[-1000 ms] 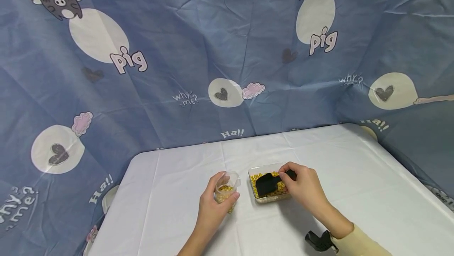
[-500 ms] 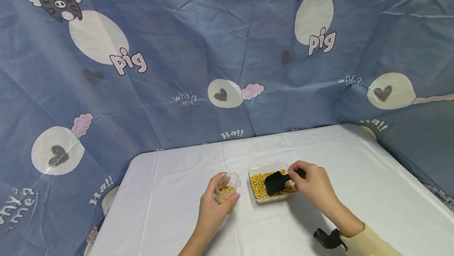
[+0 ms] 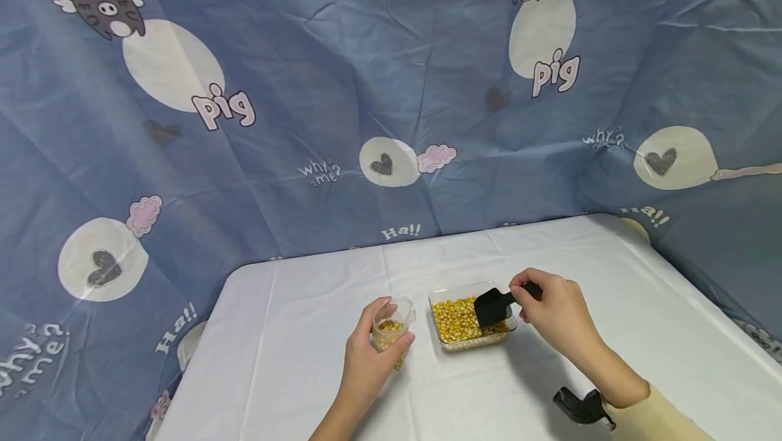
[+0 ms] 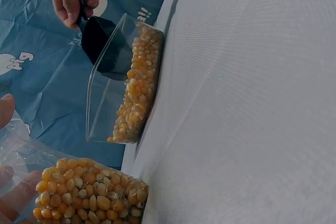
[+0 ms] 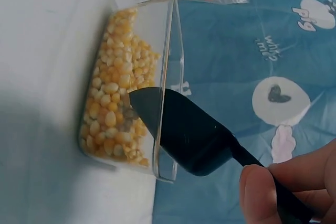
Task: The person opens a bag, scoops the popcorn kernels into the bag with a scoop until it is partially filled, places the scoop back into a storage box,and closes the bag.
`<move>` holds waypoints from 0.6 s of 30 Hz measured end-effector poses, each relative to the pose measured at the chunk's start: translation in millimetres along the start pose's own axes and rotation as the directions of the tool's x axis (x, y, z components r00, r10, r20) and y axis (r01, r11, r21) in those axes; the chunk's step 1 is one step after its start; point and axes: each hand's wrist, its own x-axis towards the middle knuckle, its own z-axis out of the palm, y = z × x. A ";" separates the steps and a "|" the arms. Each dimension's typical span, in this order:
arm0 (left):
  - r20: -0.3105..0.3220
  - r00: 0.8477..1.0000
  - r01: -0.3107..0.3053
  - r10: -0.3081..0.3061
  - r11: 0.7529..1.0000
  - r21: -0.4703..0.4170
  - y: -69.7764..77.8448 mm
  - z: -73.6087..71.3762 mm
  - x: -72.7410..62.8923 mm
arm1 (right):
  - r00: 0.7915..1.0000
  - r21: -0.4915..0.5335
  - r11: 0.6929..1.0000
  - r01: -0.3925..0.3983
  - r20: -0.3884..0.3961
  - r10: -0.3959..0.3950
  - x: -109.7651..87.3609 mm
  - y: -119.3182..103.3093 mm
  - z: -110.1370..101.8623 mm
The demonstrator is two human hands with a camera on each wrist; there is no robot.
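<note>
My left hand point(image 3: 366, 359) grips a clear plastic bag point(image 3: 400, 309), which stands open at the top and is partly filled with yellow corn kernels point(image 4: 89, 195). To its right sits a clear rectangular container point(image 3: 451, 346), also holding corn kernels point(image 3: 455, 319). A black scoop point(image 3: 491, 307) is pinched by its handle between the thumb and fingers of my right hand point(image 3: 559, 312). In the right wrist view, the scoop's blade point(image 5: 194, 135) slants over the rim, its tip inside near the kernels. Whether the blade carries any kernels is hidden.
A white cloth point(image 3: 305, 332) covers the table under the bag and container. Behind it hangs a blue printed curtain point(image 3: 275, 142). A black wrist-worn device point(image 3: 580, 406) sits at the right cuff, below the sleeve.
My right hand has drawn the scoop rightward across the container to its right side, uncovering more kernels on the left. My left hand and the bag have stayed in place.
</note>
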 end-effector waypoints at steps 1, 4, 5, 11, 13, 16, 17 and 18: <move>0.000 1.000 0.000 0.000 1.000 -0.001 -0.3 0.0 0.2 | 1.000 -0.013 1.000 0.015 -0.009 -0.015 0.7 -0.1 -0.4; 0.000 1.000 -0.002 0.002 1.000 -0.002 -1.4 0.1 0.4 | 0.995 -0.068 0.994 0.080 -0.046 -0.083 2.6 -1.4 -1.5; 0.000 1.000 -0.003 0.003 1.000 -0.003 -1.7 0.1 0.4 | 0.993 -0.088 0.991 0.101 -0.053 -0.106 3.1 -1.9 -1.8; 0.001 1.000 -0.001 0.001 1.000 -0.002 -1.3 0.0 -0.1 | 0.969 -0.182 0.958 0.222 -0.072 -0.238 5.1 -7.9 -3.8; 0.003 1.000 0.002 -0.002 1.000 -0.002 -0.8 0.0 -0.1 | 0.955 -0.211 0.941 0.263 -0.079 -0.285 6.4 -9.8 -3.3; 0.002 1.000 0.002 -0.002 1.000 0.001 -0.9 0.1 0.1 | 0.934 -0.249 0.913 0.322 -0.074 -0.349 8.3 -12.2 -1.2; 0.002 1.000 0.001 -0.001 1.000 -0.002 -0.9 0.2 0.1 | 0.929 -0.258 0.906 0.335 -0.067 -0.363 8.7 -12.7 -0.4; 0.002 1.000 0.000 0.000 1.000 -0.004 -0.9 0.3 0.1 | 0.926 -0.263 0.901 0.347 -0.060 -0.374 9.0 -13.0 0.4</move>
